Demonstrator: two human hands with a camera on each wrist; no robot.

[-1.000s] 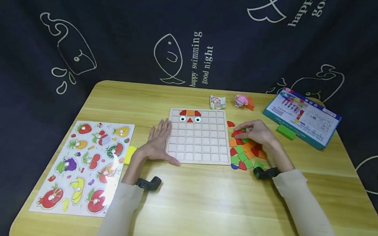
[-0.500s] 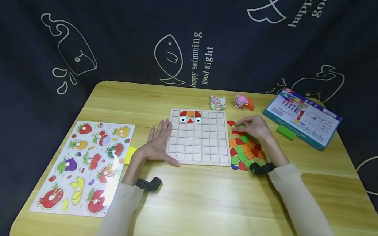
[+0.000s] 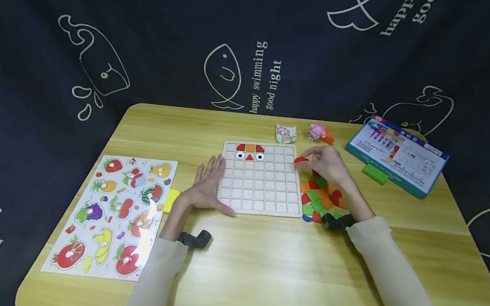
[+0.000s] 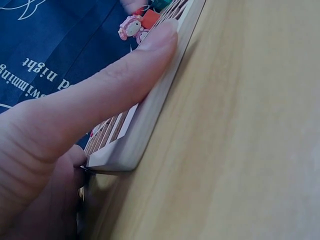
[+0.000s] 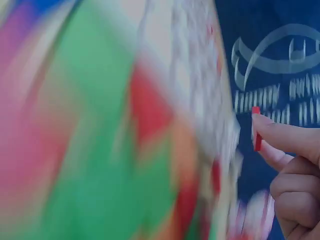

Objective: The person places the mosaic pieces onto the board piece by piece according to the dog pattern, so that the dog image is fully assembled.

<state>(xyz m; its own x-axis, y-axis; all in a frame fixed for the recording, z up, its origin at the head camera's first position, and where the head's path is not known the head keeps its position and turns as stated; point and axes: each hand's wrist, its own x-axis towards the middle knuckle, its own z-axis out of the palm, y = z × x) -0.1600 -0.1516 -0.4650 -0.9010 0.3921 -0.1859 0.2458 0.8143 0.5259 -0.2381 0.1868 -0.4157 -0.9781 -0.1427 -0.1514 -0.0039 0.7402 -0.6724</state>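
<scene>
By the right edge of the gridded wooden board on the desk, my right grip pinches a red tile, while my left grip, spread wide, touches its left and near edges, presumably steadying it.

The cloth reads "happy swimming" and "good night" in pale letters running upward, with "happy" again at upper right and cut-off, upside-down words at lower left. The left wrist view shows "swimming" and "night" too (upside down there). The box bears print too small to read surely.
</scene>
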